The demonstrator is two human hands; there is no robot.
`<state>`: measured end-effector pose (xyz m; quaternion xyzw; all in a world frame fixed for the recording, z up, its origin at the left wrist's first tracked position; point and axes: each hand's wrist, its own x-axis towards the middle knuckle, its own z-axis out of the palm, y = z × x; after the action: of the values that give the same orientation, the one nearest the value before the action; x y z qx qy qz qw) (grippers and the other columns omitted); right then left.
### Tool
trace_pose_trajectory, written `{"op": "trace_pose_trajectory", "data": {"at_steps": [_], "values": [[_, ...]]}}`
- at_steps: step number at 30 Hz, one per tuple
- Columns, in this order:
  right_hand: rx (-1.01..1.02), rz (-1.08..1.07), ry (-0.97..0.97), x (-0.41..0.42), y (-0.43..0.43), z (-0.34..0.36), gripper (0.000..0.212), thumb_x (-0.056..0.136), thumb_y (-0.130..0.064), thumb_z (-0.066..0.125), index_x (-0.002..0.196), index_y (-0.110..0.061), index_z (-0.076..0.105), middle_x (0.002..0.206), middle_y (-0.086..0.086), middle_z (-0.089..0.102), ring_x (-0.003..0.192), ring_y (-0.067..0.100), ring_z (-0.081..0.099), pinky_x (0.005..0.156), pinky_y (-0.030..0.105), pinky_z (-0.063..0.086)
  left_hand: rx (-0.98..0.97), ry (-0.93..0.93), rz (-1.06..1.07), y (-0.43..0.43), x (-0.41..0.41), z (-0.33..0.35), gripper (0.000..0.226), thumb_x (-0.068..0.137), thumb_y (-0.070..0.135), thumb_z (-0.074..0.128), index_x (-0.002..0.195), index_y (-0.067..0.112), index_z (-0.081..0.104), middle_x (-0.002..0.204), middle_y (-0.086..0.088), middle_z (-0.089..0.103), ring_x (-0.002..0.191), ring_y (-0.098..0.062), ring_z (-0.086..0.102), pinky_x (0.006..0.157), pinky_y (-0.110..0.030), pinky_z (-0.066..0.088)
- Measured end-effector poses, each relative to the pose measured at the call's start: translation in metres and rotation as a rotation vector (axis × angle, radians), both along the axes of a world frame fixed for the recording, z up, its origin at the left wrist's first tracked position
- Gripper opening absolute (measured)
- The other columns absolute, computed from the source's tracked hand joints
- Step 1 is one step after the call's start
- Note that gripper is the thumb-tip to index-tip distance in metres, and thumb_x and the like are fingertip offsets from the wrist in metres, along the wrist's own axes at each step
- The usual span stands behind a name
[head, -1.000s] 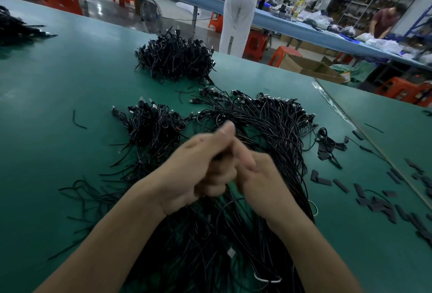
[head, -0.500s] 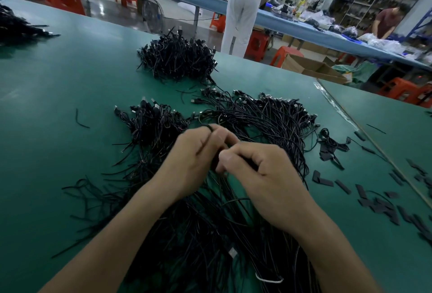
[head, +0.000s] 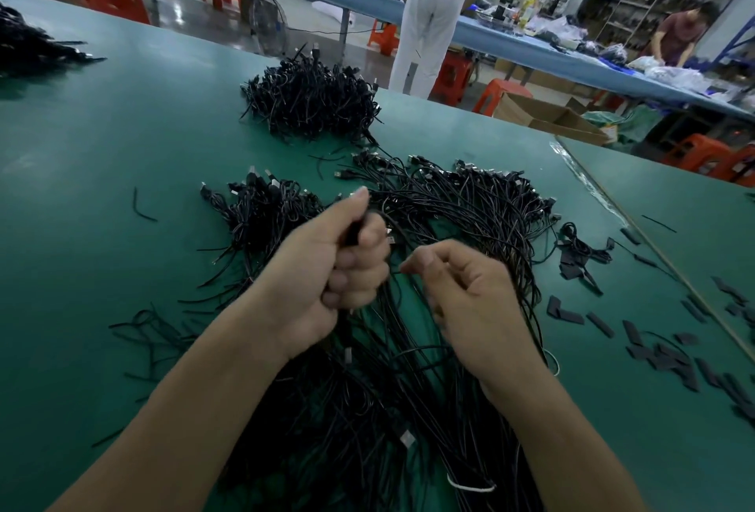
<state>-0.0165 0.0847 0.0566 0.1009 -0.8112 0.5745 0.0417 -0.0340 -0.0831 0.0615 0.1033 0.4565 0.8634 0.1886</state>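
The green surface (head: 102, 143) carries the loose cable heap (head: 470, 217), which lies under both forearms. Half a second ago the two grips touched above the heap; now they have parted. The left grip (head: 327, 278) is clenched round a black cable (head: 352, 231) that runs through the fist and out below. Just beside it, the right grip (head: 474, 307) is narrow, its curled fingertips pinching a thin strand (head: 392, 273).

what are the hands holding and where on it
The left hand grips a bunched thin black cable around its middle in the fist; the right hand pinches a loose black strand at its fingertips.
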Motion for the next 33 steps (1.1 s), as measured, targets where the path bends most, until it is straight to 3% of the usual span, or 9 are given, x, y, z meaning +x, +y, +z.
{"op": "trace_pose_trajectory", "data": {"at_steps": [5,9,13,16,19,22,26,30,33], "values": [[0.216,0.190,-0.109,0.014,-0.010,0.002,0.028,0.102,-0.034,0.050,0.083,-0.029,0.069,0.054,-0.008,0.039,0.049,0.012,0.031,0.046,0.030,0.026,0.167,-0.018,0.161,-0.002,-0.002,-0.001,0.049,0.098,0.040,0.045,0.068,0.015,0.074,0.053,0.006,0.052,0.043,-0.004,0.049,0.038,-0.015,0.040],[0.399,0.252,-0.037,0.019,-0.016,0.013,0.041,0.103,-0.038,0.046,0.064,-0.024,0.041,0.054,-0.010,0.035,0.051,0.009,0.031,0.050,0.032,0.029,0.250,0.114,0.198,-0.001,-0.006,-0.005,0.048,0.093,0.041,0.045,0.105,0.008,0.077,0.106,-0.012,0.075,0.099,-0.021,0.073,0.077,-0.024,0.059],[0.408,0.217,0.058,0.023,-0.018,0.024,0.036,0.097,-0.044,0.046,0.071,-0.020,0.053,0.057,-0.012,0.050,0.051,0.006,0.044,0.052,0.037,0.041,-0.320,0.410,0.476,0.000,-0.005,-0.012,0.045,0.097,0.040,0.041,0.118,0.012,0.068,0.111,-0.002,0.075,0.106,-0.012,0.070,0.091,-0.025,0.056],[0.295,0.102,0.192,0.016,-0.018,0.029,0.026,0.097,-0.035,0.058,0.075,-0.023,0.066,0.063,-0.006,0.064,0.052,0.007,0.056,0.051,0.030,0.049,-0.626,0.485,0.316,0.006,0.003,-0.010,0.052,0.098,0.043,0.041,0.090,0.004,0.074,0.074,0.006,0.072,0.065,-0.002,0.067,0.060,-0.018,0.053],[0.121,0.119,0.198,0.008,-0.011,0.033,0.022,0.095,-0.026,0.065,0.074,-0.021,0.065,0.055,-0.004,0.062,0.048,0.009,0.060,0.049,0.025,0.047,-0.482,0.302,0.044,0.005,0.010,-0.001,0.060,0.097,0.049,0.039,0.069,0.008,0.072,0.058,-0.006,0.067,0.047,-0.014,0.062,0.049,-0.022,0.050],[0.048,0.044,0.214,0.000,-0.001,0.032,0.026,0.089,-0.039,0.069,0.074,-0.017,0.067,0.060,0.001,0.063,0.053,0.022,0.056,0.052,0.032,0.047,-0.447,0.252,-0.046,0.001,0.014,0.004,0.060,0.097,0.053,0.038,0.056,0.018,0.065,0.044,0.000,0.052,0.032,-0.010,0.044,0.039,-0.018,0.042],[-0.001,-0.028,0.109,-0.004,0.001,0.021,0.031,0.086,-0.048,0.059,0.073,-0.020,0.066,0.056,-0.009,0.051,0.051,0.008,0.039,0.045,0.020,0.032,-0.214,0.267,-0.077,-0.002,0.012,0.004,0.053,0.101,0.046,0.042,0.059,0.019,0.061,0.044,0.007,0.043,0.033,-0.004,0.036,0.040,-0.018,0.041],[0.097,0.040,-0.016,0.008,-0.010,0.005,0.034,0.095,-0.046,0.050,0.073,-0.026,0.066,0.054,-0.010,0.052,0.049,0.006,0.040,0.046,0.028,0.031,0.166,0.225,0.000,-0.003,0.005,0.000,0.043,0.100,0.039,0.044,0.079,0.016,0.074,0.062,0.004,0.062,0.050,-0.005,0.058,0.056,-0.021,0.053],[0.202,0.159,-0.021,0.018,-0.020,0.001,0.035,0.103,-0.034,0.049,0.073,-0.023,0.063,0.055,-0.003,0.049,0.051,0.020,0.040,0.047,0.042,0.034,0.241,0.266,0.117,-0.004,-0.002,-0.005,0.043,0.098,0.036,0.044,0.108,0.009,0.075,0.101,-0.010,0.075,0.091,-0.019,0.073,0.081,-0.028,0.058]]}}
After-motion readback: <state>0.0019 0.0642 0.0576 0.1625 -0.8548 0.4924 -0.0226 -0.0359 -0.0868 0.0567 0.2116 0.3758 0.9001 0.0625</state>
